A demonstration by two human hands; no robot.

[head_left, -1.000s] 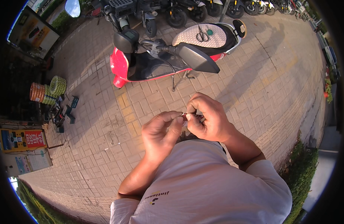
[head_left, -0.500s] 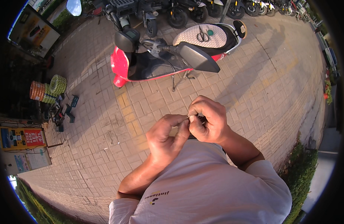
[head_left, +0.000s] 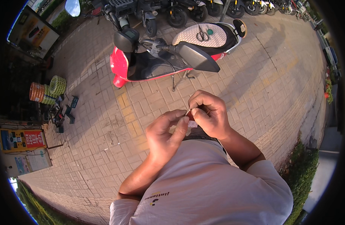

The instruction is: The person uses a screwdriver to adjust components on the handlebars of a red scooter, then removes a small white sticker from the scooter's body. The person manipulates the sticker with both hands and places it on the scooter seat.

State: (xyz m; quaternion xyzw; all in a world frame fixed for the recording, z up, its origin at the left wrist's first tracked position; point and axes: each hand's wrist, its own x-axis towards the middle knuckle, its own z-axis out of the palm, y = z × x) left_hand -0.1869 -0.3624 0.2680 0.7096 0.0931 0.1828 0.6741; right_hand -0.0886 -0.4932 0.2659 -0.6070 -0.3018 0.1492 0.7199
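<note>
In front of my chest, my left hand (head_left: 165, 130) and my right hand (head_left: 211, 117) meet at the fingertips, each closed in a pinch. A thin pale sliver (head_left: 187, 112) shows between the fingertips, too small to name. Below my right thumb a small flat dark red and pale piece (head_left: 192, 123) sticks out, apparently held in my right hand. Beyond my hands, scissors (head_left: 201, 35) with dark handles lie on the patterned seat cover (head_left: 185, 36) of a red scooter (head_left: 120, 65). Beside them sits a small green ball (head_left: 210, 32).
The scooter stands on brick paving (head_left: 97, 123), its dark mirror (head_left: 198, 58) nearest me. Parked scooters (head_left: 178, 17) line the far side. At the left are orange and green wrapped rolls (head_left: 58, 85), and a sign board (head_left: 24, 139). A hedge (head_left: 301, 180) runs along the right.
My right hand has risen slightly and its fingers have shifted. The small dark red and pale piece now shows below the thumb. The scooter, scissors and ball stay where they were.
</note>
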